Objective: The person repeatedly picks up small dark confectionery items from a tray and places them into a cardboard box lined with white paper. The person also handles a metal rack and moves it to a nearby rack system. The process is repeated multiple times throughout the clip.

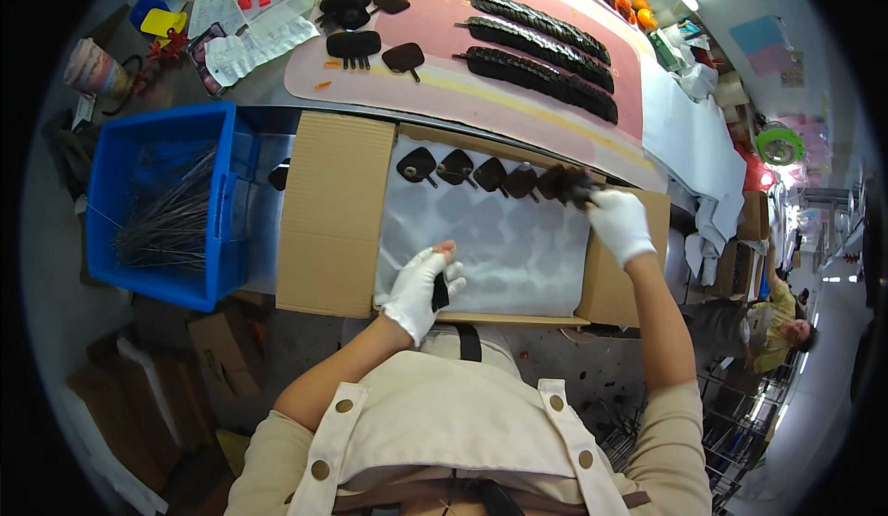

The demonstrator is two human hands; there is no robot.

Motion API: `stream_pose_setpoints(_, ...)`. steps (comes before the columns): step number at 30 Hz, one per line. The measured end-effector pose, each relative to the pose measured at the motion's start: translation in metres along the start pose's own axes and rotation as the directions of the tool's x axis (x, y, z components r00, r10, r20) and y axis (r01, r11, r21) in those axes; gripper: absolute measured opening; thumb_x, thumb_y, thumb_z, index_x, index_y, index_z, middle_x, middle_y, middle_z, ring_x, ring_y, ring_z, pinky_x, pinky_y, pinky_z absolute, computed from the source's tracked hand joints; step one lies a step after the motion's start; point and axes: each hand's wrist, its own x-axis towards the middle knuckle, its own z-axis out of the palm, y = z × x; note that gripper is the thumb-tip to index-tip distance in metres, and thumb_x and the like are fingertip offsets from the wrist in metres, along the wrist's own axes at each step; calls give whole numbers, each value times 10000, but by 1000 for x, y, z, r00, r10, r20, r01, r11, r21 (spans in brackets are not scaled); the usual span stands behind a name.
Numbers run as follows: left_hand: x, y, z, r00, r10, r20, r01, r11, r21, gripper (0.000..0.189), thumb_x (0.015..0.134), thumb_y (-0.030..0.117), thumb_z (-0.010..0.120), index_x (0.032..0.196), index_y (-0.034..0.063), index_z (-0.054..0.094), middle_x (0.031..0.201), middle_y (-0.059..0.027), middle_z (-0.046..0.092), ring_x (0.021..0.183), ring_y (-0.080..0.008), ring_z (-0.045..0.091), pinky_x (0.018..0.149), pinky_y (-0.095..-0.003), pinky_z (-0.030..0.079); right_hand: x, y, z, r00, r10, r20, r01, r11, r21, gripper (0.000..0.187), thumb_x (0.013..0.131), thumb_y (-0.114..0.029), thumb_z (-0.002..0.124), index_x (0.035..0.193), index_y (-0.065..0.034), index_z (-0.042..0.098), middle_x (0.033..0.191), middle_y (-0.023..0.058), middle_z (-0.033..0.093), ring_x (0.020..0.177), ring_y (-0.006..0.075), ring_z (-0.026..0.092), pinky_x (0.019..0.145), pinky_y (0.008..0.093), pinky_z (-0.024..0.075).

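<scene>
A row of dark tinted lenses with short stems, such as this lens (416,164), lies along the far side of an open cardboard box (333,218). Beneath them is a translucent white liner sheet (479,266), through which more rounded shapes show faintly. My right hand (619,227), in a white glove, grips a dark lens (580,186) at the row's right end; blur hides its outline. Over the liner's near left part, my gloved left hand (421,287) curls around a black piece (440,292), mostly hidden by the palm. Bare fingertips show on this hand.
Left of the box stands a blue plastic bin (222,225) of thin metal rods. Beyond it, a pink mat (430,16) carries long rows of stacked dark lenses (538,82) and loose lenses (404,58). A phone (203,58) lies far left. Another person (777,329) is at right.
</scene>
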Motion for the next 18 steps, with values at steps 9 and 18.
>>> stream_pose_setpoints(9,7,3,27,843,503,193,-524,849,75,318,1029,329,574,1170,49,629,1271,-106,635,1101,-240,643,952,-394,552,-51,-79,29,913,-123,389,-276,515,811,202,845,-193,740,930,-10,747,698,89,637,670,128,549,674,336,497)
stream_pose_setpoints(18,16,-16,-3,1000,-13,10,9,936,352,258,1010,149,566,1246,45,573,1124,-51,585,952,-192,632,832,-361,581,-15,-53,22,965,-236,116,209,957,201,201,829,-261,693,845,-71,755,827,179,700,795,380,680,770,438,549)
